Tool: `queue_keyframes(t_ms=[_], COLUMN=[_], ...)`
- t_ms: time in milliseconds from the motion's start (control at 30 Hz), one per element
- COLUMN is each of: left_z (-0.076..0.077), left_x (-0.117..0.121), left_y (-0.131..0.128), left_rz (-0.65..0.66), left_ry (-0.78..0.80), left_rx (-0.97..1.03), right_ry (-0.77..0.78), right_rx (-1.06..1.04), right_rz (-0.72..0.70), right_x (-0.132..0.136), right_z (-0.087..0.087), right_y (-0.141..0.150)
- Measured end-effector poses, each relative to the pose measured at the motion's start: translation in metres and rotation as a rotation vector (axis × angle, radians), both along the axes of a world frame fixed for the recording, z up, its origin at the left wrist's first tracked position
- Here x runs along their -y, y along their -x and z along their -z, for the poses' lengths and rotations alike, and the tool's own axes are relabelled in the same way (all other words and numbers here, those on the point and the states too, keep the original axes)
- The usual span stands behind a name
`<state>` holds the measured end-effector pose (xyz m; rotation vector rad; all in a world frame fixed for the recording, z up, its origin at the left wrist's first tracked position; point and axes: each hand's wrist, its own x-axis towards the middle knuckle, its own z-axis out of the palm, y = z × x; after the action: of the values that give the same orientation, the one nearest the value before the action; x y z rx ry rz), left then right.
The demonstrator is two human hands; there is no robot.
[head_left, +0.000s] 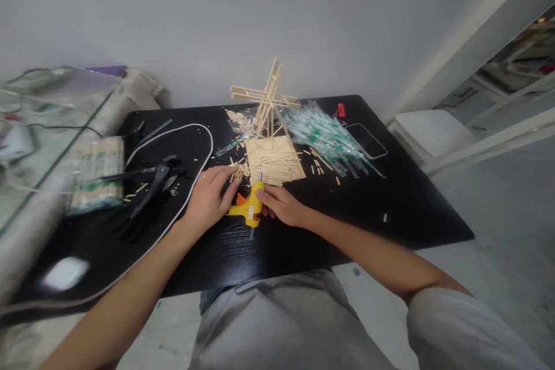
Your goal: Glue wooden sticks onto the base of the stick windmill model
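Note:
A yellow hot glue gun (255,206) with an orange trigger lies near the table's front edge, its metal nozzle pointing away from me. A clear glue stick pokes out of its rear. My right hand (281,203) has its fingers closed on the gun's right side. To the left of the gun, my left hand (211,193) reaches over small cut stick pieces (241,170), thumb and forefinger apart. Just beyond the nozzle, loose thin wooden sticks (273,163) cover a square stick-built base (298,170). Behind rises a windmill-like wooden stick frame (269,98) with crossed blades.
Scissors or pliers with black handles (158,182) lie left, inside a white cord's (211,137) curve. A pack of sticks (99,170) sits beyond them. Green-printed plastic wrappers (323,136), a phone (366,140) and a small red object (341,110) are on the right.

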<state>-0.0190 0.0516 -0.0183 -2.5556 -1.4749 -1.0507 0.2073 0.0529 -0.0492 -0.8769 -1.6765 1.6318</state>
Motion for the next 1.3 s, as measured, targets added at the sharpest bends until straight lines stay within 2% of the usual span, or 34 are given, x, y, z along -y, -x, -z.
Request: queue_keyframes(t_ms=[200,467,833,1133,1300], left_z=[-0.006,-0.006,-0.006,-0.014,-0.009], left_x=[0.009,0.012,0.014,0.011,0.010], left_y=[-0.002,-0.005,-0.004,0.000,0.000], left_rz=[0.232,0.314,0.328,0.328,0.307], left_ry=[0.007,-0.059,-0.047,0.213,0.198], left_rx=[-0.011,0.022,0.018,-0.146,-0.196], right_ry=[0.041,-0.008,0.016,0.166,0.176], right_rx=[-0.031,-0.044,-0.012,-0.112,-0.123], right_rz=[-0.013,-0.028,-0.020,0.063,0.070], right_x=[-0.003,-0.002,-0.003,-0.011,-0.010], right_z=[0.001,-0.002,-0.003,-0.001,-0.004], right_y=[0.000,0.000,-0.001,0.000,-0.001])
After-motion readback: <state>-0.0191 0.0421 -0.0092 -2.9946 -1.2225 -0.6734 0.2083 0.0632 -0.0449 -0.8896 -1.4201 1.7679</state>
